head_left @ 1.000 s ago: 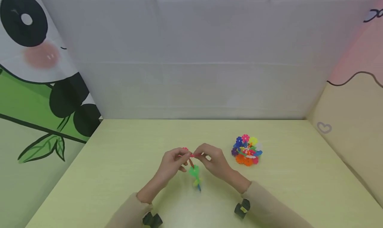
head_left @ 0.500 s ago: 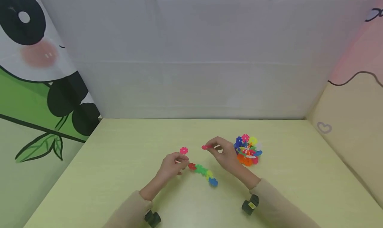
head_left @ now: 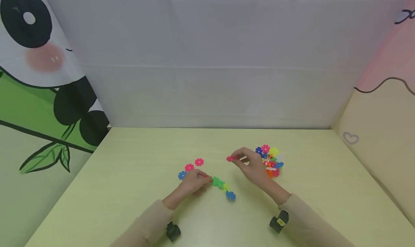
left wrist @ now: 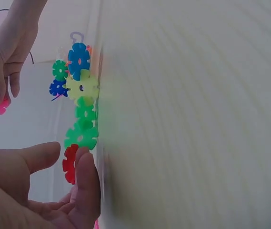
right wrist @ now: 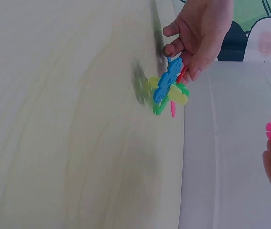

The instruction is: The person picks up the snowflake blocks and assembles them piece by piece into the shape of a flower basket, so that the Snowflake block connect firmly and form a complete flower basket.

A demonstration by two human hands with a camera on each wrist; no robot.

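Note:
My left hand [head_left: 194, 181] is at the red end of a short chain of flower-shaped plastic discs. Thumb and fingers lie to either side of the red disc [left wrist: 70, 163], partly covering it in the head view. From there the chain runs through green discs [head_left: 218, 182] and yellow discs [head_left: 226, 188] to a blue disc [head_left: 230, 195], low over the table. My right hand [head_left: 251, 166], raised further right, pinches a pink disc [head_left: 230, 158] between thumb and fingertips.
A multicoloured pile of discs [head_left: 273, 160] sits behind the right hand, on the pale table [head_left: 146, 146]. Loose pink discs [head_left: 199, 162] and a blue disc [head_left: 182, 175] lie beyond the left hand. A white backdrop [head_left: 207, 59] stands at the rear.
The hands have parted; the right has drawn away rightward with the pink disc. The chain came down from hanging to low over the table, and the left hand has shifted right onto its red disc.

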